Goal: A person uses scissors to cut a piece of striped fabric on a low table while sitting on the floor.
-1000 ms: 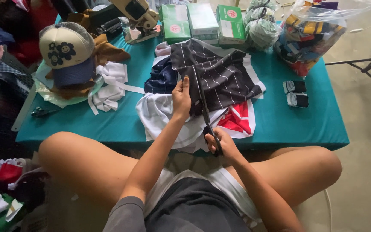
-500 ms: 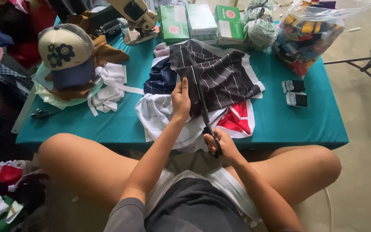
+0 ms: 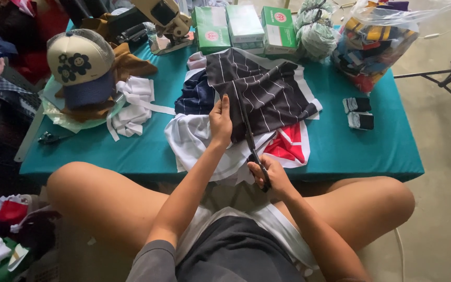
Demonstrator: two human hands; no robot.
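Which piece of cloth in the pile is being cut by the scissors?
The dark pinstriped fabric on top of the pile. The long scissors run across it, and the left hand presses its edge. The navy, white and red pieces lie underneath.

A dark pinstriped cloth (image 3: 267,94) is pressed flat by the left hand (image 3: 221,121) on the teal surface (image 3: 340,151), while long scissors (image 3: 250,140) are gripped by the right hand (image 3: 270,175), blades laid along the cloth's edge. White and red fabric (image 3: 283,146) is spread beneath. A cap (image 3: 79,65) (flower-patterned) is seen to the left, green boxes (image 3: 244,26) at the far edge
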